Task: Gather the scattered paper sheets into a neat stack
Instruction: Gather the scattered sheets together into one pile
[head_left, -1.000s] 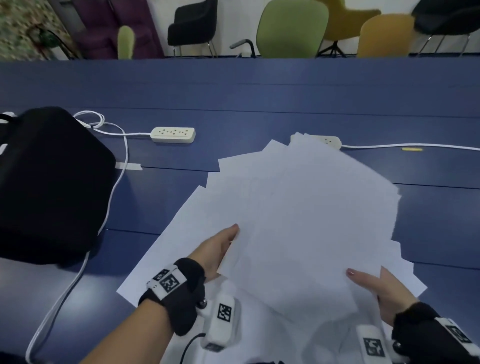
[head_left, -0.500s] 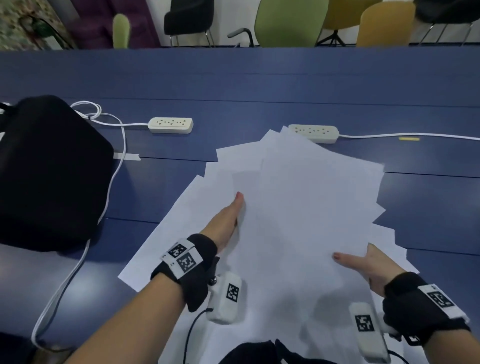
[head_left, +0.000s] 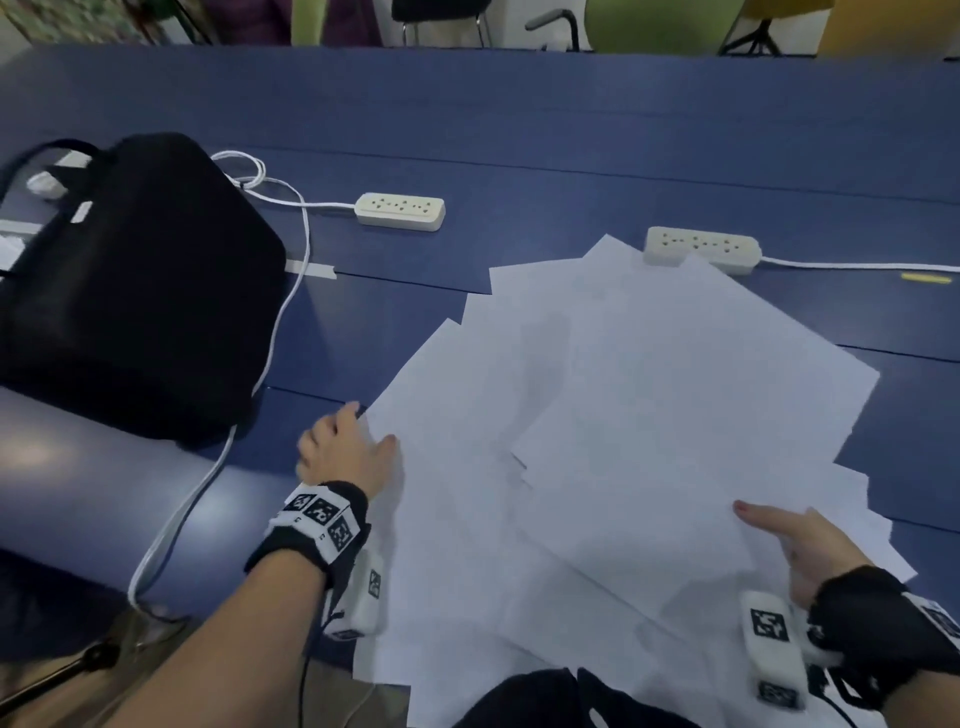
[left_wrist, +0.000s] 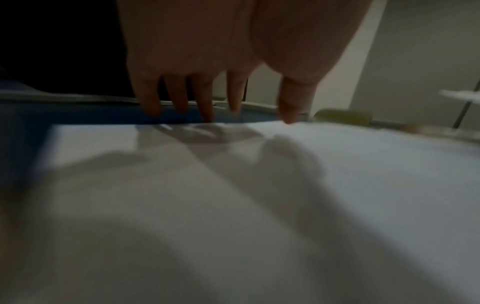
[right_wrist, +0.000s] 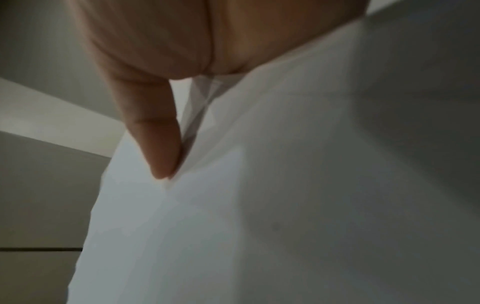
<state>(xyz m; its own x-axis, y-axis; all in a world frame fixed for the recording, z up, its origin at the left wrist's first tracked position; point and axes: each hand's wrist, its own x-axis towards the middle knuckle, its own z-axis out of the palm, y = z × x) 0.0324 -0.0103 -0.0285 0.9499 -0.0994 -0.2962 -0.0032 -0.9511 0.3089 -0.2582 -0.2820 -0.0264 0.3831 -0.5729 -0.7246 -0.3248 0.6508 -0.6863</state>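
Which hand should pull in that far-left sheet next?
Left. The left hand already rests at the far-left sheet's edge beside the black bag, while the right hand pinches the lifted sheets.

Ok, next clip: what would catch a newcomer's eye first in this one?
The fan of white paper sheets spread unevenly over the blue table, right of centre, with the right hand gripping their near right edge, thumb on top, and the left hand at the leftmost sheet's edge. Next, the big black bag at far left, and two white power strips behind the paper.
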